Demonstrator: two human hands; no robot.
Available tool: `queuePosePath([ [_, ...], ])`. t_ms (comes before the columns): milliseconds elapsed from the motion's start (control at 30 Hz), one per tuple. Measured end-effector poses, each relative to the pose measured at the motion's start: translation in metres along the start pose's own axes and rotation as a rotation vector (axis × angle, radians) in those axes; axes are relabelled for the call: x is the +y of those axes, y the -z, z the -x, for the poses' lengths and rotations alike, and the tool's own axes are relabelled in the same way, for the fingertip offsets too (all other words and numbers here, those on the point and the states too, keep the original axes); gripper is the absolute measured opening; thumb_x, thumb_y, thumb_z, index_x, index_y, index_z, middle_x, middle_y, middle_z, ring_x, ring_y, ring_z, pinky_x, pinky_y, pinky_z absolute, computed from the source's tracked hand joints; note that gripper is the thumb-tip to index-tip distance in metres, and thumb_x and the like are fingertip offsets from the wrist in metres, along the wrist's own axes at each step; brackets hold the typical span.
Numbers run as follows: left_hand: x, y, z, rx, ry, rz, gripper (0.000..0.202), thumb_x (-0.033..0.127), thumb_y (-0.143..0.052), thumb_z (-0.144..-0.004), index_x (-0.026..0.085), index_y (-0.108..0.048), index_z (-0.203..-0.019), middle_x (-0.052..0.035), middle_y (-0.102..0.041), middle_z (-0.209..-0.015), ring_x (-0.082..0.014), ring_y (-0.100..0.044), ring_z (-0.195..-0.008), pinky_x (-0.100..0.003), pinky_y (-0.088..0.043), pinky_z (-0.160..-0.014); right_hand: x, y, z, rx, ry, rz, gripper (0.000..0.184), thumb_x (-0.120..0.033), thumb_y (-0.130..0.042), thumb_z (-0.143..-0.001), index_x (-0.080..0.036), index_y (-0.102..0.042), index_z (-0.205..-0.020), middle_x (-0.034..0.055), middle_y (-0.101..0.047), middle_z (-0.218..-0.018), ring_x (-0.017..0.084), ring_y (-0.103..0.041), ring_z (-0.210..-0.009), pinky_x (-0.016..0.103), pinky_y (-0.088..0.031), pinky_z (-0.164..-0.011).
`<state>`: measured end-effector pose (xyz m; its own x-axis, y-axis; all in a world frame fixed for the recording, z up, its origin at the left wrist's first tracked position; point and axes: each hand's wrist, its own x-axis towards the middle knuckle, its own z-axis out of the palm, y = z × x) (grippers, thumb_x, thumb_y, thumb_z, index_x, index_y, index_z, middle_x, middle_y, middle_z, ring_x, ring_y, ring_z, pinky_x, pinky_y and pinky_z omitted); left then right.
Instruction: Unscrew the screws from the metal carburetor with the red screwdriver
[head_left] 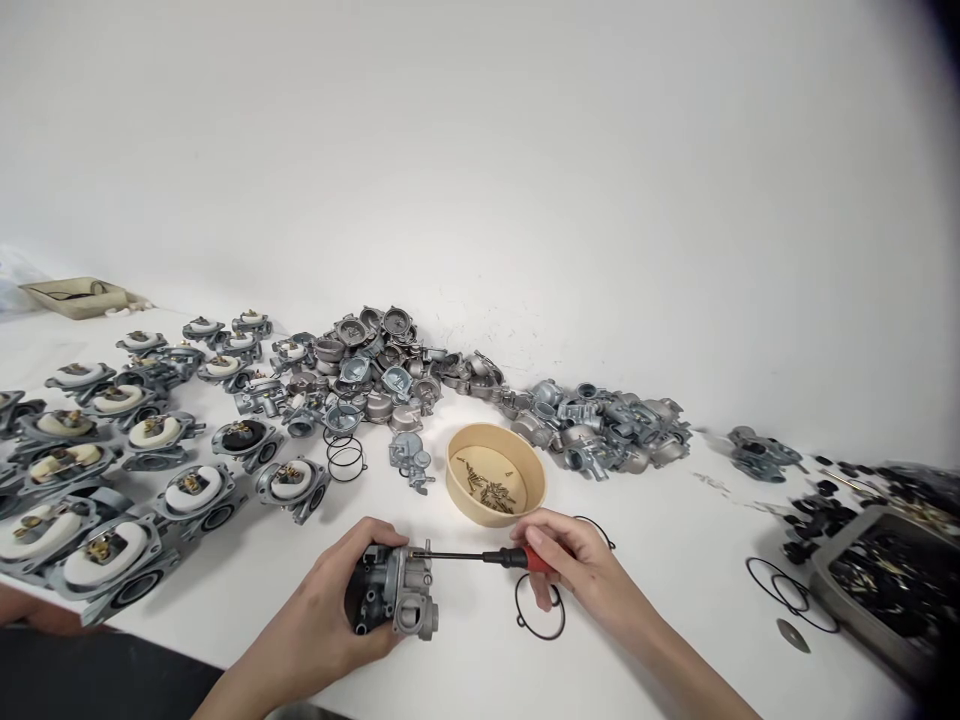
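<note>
My left hand (330, 605) is wrapped round a grey metal carburetor (409, 600), tipped on its side above the white table. In my right hand (574, 560) is a screwdriver (517, 558) with a red and black handle. Its thin dark shaft points left, and the tip meets the upper part of the carburetor, near a small brass-coloured screw. Just beyond my hands stands a round cream bowl (457, 480) with many small screws (491, 492) inside. Black rubber rings (541, 635) lie under and beside my right hand.
Rows of carburetor bodies with white floats (195, 492) cover the left side. Metal float bowls (375, 370) and other castings (615, 425) are heaped along the wall. A single casting (409, 458) lies left of the bowl. A tray of black parts (832, 560) stands at right, near a flat metal piece (793, 635).
</note>
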<state>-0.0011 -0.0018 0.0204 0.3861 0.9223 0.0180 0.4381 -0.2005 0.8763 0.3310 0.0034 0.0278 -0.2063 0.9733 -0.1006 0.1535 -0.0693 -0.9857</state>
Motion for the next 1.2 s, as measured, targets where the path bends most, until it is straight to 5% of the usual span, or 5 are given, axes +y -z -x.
queuePosePath([
  [300,-0.001,-0.002,0.0,0.04,-0.015,0.021,0.057,0.017,-0.075,-0.074,0.029,-0.061,-0.129,-0.0077,-0.072,-0.127,-0.0256,-0.072,-0.098,-0.031,-0.058,-0.084,-0.009,-0.003,0.009,0.033,0.019,-0.092,0.046,-0.054,-0.088,-0.079,-0.02,-0.071,-0.105,-0.0035,-0.052,-0.069,0.011,-0.044,-0.056,0.026,-0.033,-0.055],
  [500,-0.001,-0.001,0.001,0.031,-0.012,-0.009,0.06,0.016,-0.074,-0.074,0.03,-0.062,-0.13,-0.0077,-0.069,-0.134,-0.0291,-0.069,-0.112,-0.034,-0.057,-0.093,-0.009,-0.003,0.009,0.064,0.04,-0.117,0.045,-0.053,-0.089,-0.078,-0.019,-0.074,-0.104,0.0014,-0.06,-0.089,0.008,-0.045,-0.054,0.025,-0.034,-0.053],
  [1000,-0.003,-0.002,0.0,0.017,0.003,0.026,0.06,0.016,-0.072,-0.074,0.031,-0.059,-0.131,-0.0082,-0.065,-0.14,-0.0311,-0.065,-0.12,-0.037,-0.054,-0.096,0.002,0.003,0.0,0.038,0.026,-0.028,0.046,-0.064,-0.073,-0.092,-0.019,-0.072,-0.104,-0.0033,-0.061,-0.071,0.006,-0.038,-0.042,0.034,-0.051,-0.06],
  [1200,-0.002,-0.002,0.001,0.0,0.025,0.042,0.06,0.017,-0.073,-0.076,0.031,-0.059,-0.132,-0.0062,-0.066,-0.134,-0.0277,-0.068,-0.111,-0.034,-0.054,-0.092,0.007,0.002,-0.004,0.059,-0.009,0.038,0.06,-0.076,-0.059,-0.095,-0.017,-0.071,-0.1,-0.0028,-0.058,-0.06,0.008,-0.035,-0.043,0.026,-0.034,-0.048],
])
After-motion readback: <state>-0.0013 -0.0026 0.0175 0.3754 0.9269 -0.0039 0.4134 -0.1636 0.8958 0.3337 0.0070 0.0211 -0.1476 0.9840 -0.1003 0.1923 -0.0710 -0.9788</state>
